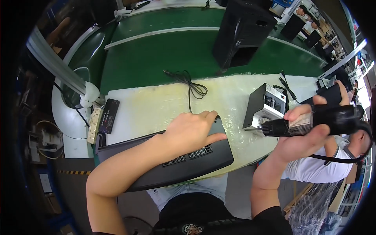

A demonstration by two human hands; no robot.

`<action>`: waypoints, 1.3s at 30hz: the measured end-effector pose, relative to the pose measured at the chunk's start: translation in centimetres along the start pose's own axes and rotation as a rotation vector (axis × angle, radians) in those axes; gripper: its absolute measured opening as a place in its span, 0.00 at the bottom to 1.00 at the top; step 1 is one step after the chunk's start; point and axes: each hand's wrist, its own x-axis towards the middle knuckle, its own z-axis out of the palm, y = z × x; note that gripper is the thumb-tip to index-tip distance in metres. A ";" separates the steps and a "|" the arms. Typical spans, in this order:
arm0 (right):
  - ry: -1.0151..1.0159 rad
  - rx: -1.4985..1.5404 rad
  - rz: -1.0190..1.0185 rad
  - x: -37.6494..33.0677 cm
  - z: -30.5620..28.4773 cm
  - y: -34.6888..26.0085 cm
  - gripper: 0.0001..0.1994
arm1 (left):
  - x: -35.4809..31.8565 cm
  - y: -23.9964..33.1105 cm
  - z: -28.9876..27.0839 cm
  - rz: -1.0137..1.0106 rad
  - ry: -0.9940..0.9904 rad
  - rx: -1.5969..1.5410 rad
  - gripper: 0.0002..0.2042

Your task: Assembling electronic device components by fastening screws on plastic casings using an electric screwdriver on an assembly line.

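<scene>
We see bright light over the desk (145,103), with glare on its clear plastic film (233,98) and glints on the black corded tool (335,120). White patches burn out at the far right; the left looks dim. Straight edges bow toward the black rim, and distant people (310,27) look soft.

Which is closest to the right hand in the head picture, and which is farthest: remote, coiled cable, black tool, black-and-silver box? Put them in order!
Nearest to the right hand first:
1. Black tool, held in it.
2. Black-and-silver box, just left.
3. Coiled cable, farther left, mid-table.
4. Remote, far left.
</scene>
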 end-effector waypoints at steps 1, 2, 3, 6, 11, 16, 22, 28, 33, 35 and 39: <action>-0.032 0.067 0.054 -0.2 1.0 -0.3 0.35 | -0.2 -0.3 -0.1 -0.010 0.007 0.002 0.27; -0.060 0.131 0.102 -0.2 1.8 -0.8 0.36 | -0.2 -0.2 -0.2 -0.018 0.006 0.013 0.27; 0.010 0.127 0.033 0.2 4.2 -1.9 0.36 | -0.1 -0.1 -0.2 -0.027 0.001 0.020 0.27; -0.134 0.120 0.031 0.2 5.0 -1.8 0.35 | 0.0 0.2 0.2 0.026 0.059 0.042 0.26; -0.169 0.150 0.015 -0.7 6.1 -1.4 0.32 | -0.3 0.4 0.0 0.007 0.034 0.023 0.26; -0.180 0.125 0.070 -1.0 6.6 -0.9 0.37 | -0.3 -0.2 0.7 -0.031 0.006 -0.026 0.26; -0.199 0.100 0.026 -0.5 6.6 -1.4 0.36 | 0.0 -0.1 -0.2 -0.042 0.001 0.003 0.26; -0.233 0.188 -0.030 -0.8 7.3 -0.4 0.33 | 0.1 -0.3 -0.3 -0.041 0.025 -0.054 0.27; -0.170 0.164 -0.020 -2.8 6.8 1.1 0.34 | 0.2 0.2 0.3 -0.059 0.016 -0.049 0.26; -0.151 0.161 -0.008 -3.0 6.9 1.2 0.34 | 0.2 0.1 0.5 -0.033 -0.070 -0.057 0.28; -0.176 0.149 -0.029 -3.7 8.2 1.0 0.35 | -0.4 -0.3 0.4 -0.042 -0.040 -0.079 0.28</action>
